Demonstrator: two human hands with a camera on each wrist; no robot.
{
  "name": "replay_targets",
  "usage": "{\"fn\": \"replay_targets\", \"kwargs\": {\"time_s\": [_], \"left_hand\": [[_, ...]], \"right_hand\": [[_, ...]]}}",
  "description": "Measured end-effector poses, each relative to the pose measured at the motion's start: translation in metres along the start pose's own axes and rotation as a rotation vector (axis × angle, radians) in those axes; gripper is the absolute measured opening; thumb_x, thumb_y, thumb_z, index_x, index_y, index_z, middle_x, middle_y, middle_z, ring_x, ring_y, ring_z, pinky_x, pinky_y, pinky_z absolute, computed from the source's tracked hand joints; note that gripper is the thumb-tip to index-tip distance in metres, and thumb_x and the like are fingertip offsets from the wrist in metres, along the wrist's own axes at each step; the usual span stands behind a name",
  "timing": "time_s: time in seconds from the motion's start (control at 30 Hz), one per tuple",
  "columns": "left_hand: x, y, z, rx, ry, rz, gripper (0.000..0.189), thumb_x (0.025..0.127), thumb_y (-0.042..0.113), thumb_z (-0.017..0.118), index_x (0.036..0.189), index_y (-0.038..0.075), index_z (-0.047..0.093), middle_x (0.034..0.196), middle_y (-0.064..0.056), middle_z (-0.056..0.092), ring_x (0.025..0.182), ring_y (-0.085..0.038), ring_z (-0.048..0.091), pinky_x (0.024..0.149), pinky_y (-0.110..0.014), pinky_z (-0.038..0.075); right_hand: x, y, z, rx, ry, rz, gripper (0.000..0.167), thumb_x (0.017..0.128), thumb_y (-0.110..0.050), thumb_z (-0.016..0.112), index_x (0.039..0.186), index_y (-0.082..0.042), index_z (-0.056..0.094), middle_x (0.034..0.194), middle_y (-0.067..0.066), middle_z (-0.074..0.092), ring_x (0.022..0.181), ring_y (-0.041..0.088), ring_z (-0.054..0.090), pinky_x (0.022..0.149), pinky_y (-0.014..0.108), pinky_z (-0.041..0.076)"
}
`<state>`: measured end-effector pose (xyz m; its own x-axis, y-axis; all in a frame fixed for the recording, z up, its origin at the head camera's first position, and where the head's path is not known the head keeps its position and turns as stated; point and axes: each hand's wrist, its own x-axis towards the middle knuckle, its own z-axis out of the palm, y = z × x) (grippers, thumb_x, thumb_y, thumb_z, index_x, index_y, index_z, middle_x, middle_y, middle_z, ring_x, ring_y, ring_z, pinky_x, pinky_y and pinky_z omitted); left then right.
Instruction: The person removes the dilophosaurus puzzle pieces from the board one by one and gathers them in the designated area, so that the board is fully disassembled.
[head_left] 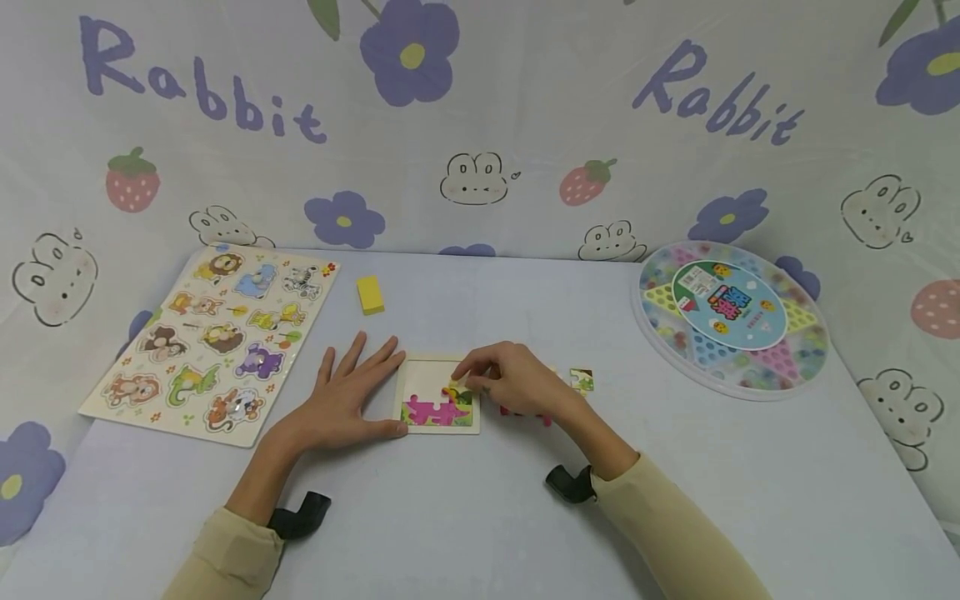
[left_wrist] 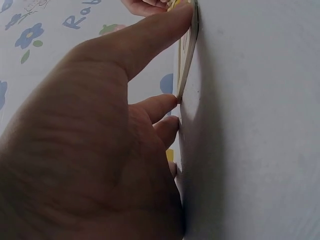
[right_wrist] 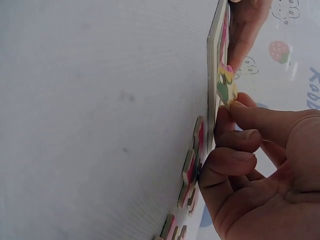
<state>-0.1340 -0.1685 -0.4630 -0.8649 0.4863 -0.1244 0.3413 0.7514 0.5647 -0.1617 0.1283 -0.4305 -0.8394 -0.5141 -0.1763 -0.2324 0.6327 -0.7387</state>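
Note:
A small jigsaw tray [head_left: 438, 430] with a pale frame lies on the table between the hands. Joined pink and green pieces [head_left: 437, 412] fill its lower part; the upper left shows bare board. My right hand [head_left: 517, 379] pinches a yellow and green jigsaw piece [right_wrist: 227, 86] between thumb and index finger, tilted over the tray's right side. The left hand [head_left: 347, 398] lies spread, its thumb touching the tray's lower left corner and its index fingertip by the upper left corner. Loose pieces [right_wrist: 187, 172] lie beside the tray, partly hidden under the right hand in the head view.
A wooden animal puzzle board [head_left: 213, 342] lies at the left. Behind the left hand is a yellow block [head_left: 371, 295]. A round, clear-rimmed game box [head_left: 731, 321] lies at the right. One loose green piece [head_left: 582, 379] sits right of the right hand.

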Motion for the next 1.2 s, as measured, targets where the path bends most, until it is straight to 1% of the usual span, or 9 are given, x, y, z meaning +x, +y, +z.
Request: {"fn": "replay_targets", "kwargs": {"time_s": [0.1, 0.23, 0.4, 0.47, 0.57, 0.67, 0.83, 1.03, 1.2], "left_hand": [[-0.001, 0.001, -0.002, -0.017, -0.006, 0.003, 0.098, 0.088, 0.059, 0.073, 0.169, 0.022, 0.031, 0.181, -0.003, 0.015, 0.168, -0.041, -0.008, 0.128, -0.072, -0.015], [-0.002, 0.008, -0.005, -0.058, -0.031, 0.013, 0.086, 0.093, 0.057, 0.071, 0.167, 0.033, 0.034, 0.181, -0.01, 0.012, 0.166, -0.047, -0.01, 0.125, -0.078, -0.016], [-0.005, 0.023, -0.006, -0.065, -0.14, 0.05, 0.066, 0.098, 0.051, 0.068, 0.159, 0.043, 0.046, 0.18, -0.02, 0.002, 0.162, -0.056, -0.016, 0.119, -0.085, -0.015], [-0.007, 0.029, -0.005, -0.062, -0.185, 0.059, 0.06, 0.1, 0.048, 0.067, 0.157, 0.043, 0.05, 0.179, -0.022, -0.003, 0.161, -0.057, -0.018, 0.118, -0.085, -0.016], [-0.01, 0.035, -0.004, -0.039, -0.228, 0.046, 0.056, 0.102, 0.043, 0.066, 0.155, 0.044, 0.052, 0.179, -0.02, -0.009, 0.161, -0.055, -0.022, 0.119, -0.083, -0.018], [-0.013, 0.039, -0.003, -0.017, -0.246, 0.037, 0.057, 0.103, 0.037, 0.066, 0.156, 0.045, 0.05, 0.179, -0.02, -0.012, 0.16, -0.054, -0.025, 0.12, -0.082, -0.018], [-0.015, 0.042, -0.002, 0.004, -0.264, 0.029, 0.059, 0.104, 0.033, 0.064, 0.157, 0.049, 0.045, 0.178, -0.02, -0.016, 0.16, -0.054, -0.027, 0.12, -0.082, -0.018], [-0.014, 0.044, 0.001, 0.02, -0.264, 0.012, 0.059, 0.103, 0.04, 0.066, 0.156, 0.053, 0.045, 0.179, -0.017, -0.016, 0.16, -0.051, -0.028, 0.121, -0.08, -0.018], [-0.012, 0.046, 0.002, 0.036, -0.264, 0.001, 0.058, 0.102, 0.043, 0.067, 0.155, 0.054, 0.046, 0.179, -0.017, -0.014, 0.161, -0.051, -0.027, 0.122, -0.08, -0.017]], "right_hand": [[0.0, -0.001, 0.0, 0.001, -0.002, -0.001, 0.019, 0.104, -0.014, 0.067, 0.115, -0.021, 0.08, 0.101, 0.002, 0.074, 0.06, 0.013, 0.054, 0.055, 0.026, 0.048], [0.0, -0.002, 0.0, -0.007, -0.002, -0.005, 0.019, 0.104, -0.013, 0.067, 0.115, -0.02, 0.08, 0.101, 0.002, 0.075, 0.058, 0.013, 0.055, 0.054, 0.026, 0.049], [0.001, -0.003, 0.0, -0.024, 0.002, -0.011, 0.019, 0.104, -0.012, 0.067, 0.114, -0.019, 0.08, 0.1, 0.002, 0.076, 0.06, 0.012, 0.055, 0.055, 0.025, 0.048], [0.002, -0.003, 0.0, -0.025, 0.003, -0.012, 0.019, 0.103, -0.012, 0.067, 0.114, -0.019, 0.08, 0.1, 0.002, 0.076, 0.06, 0.012, 0.055, 0.055, 0.025, 0.048], [0.002, -0.004, 0.001, -0.027, 0.003, -0.013, 0.019, 0.103, -0.012, 0.067, 0.114, -0.019, 0.081, 0.101, 0.002, 0.076, 0.061, 0.012, 0.055, 0.054, 0.025, 0.048], [0.003, -0.004, 0.002, -0.03, -0.001, -0.01, 0.019, 0.103, -0.012, 0.067, 0.115, -0.018, 0.081, 0.103, 0.002, 0.076, 0.062, 0.012, 0.056, 0.055, 0.025, 0.048], [0.005, -0.005, 0.002, -0.037, -0.006, 0.002, 0.019, 0.103, -0.012, 0.068, 0.114, -0.018, 0.081, 0.103, 0.002, 0.077, 0.065, 0.013, 0.057, 0.057, 0.025, 0.048], [0.006, -0.005, -0.001, -0.042, -0.015, 0.021, 0.019, 0.102, -0.012, 0.067, 0.112, -0.019, 0.082, 0.103, 0.001, 0.079, 0.067, 0.013, 0.059, 0.061, 0.025, 0.05], [0.006, -0.004, -0.004, -0.012, -0.025, 0.042, 0.021, 0.101, -0.009, 0.066, 0.11, -0.018, 0.082, 0.106, 0.0, 0.08, 0.081, 0.014, 0.063, 0.07, 0.026, 0.051]]}}
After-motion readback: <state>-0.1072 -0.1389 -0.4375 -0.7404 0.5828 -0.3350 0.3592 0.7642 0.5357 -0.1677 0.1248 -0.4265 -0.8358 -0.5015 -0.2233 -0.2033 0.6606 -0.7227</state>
